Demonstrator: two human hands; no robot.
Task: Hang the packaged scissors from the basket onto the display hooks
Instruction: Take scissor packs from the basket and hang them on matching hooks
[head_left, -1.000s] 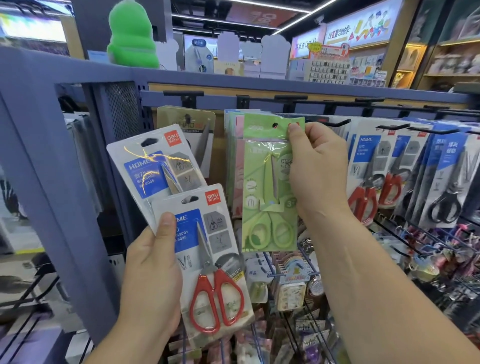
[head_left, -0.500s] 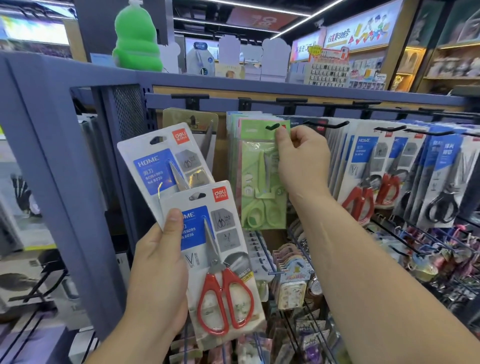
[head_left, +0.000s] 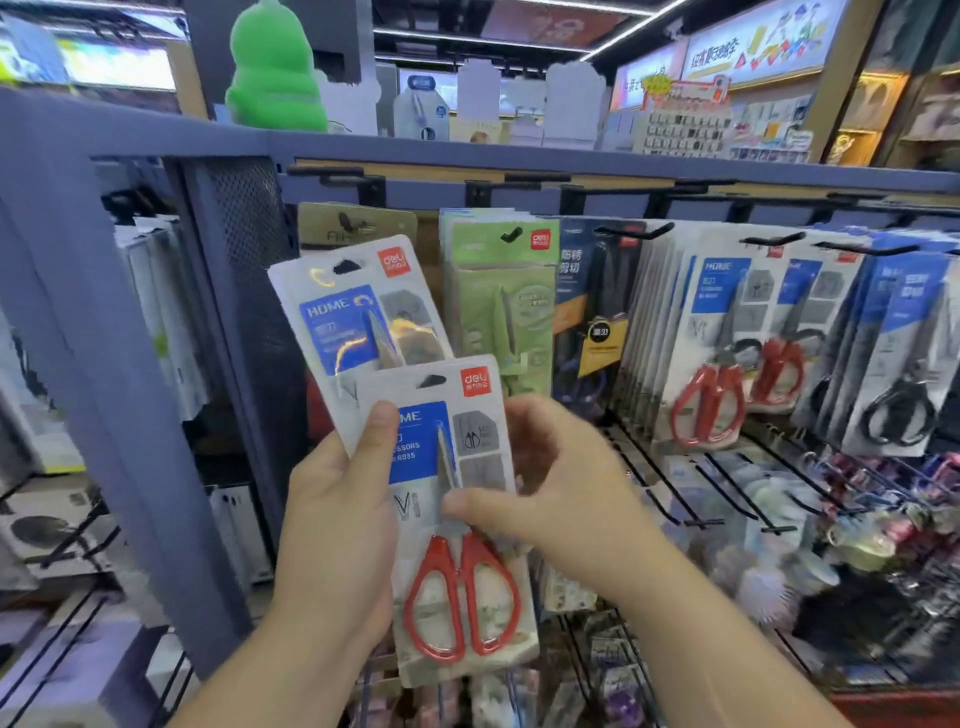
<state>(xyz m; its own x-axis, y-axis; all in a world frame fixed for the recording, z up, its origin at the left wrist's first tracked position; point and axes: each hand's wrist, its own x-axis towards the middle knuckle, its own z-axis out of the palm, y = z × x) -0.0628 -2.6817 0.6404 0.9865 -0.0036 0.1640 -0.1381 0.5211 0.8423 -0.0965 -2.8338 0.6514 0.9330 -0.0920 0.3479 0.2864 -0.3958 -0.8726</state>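
My left hand (head_left: 337, 525) holds two white packs of red-handled scissors, fanned out: a front pack (head_left: 457, 519) and a back pack (head_left: 358, 306) behind it. My right hand (head_left: 545, 499) pinches the front pack's right edge, thumb on its face. The green scissors pack (head_left: 498, 301) hangs free on a black display hook (head_left: 511, 235), in front of a stack of similar packs. No basket is in view.
More packs of red and black scissors (head_left: 727, 338) hang on hooks to the right. A blue-grey shelf frame (head_left: 104, 364) stands at left, with a green toy (head_left: 272, 67) on top. Bare black hooks (head_left: 701, 493) and small goods fill the lower right.
The green pack went onto its hook and my right hand let it go, then dropped down-left to the front pack in my left hand. The view shifted slightly.
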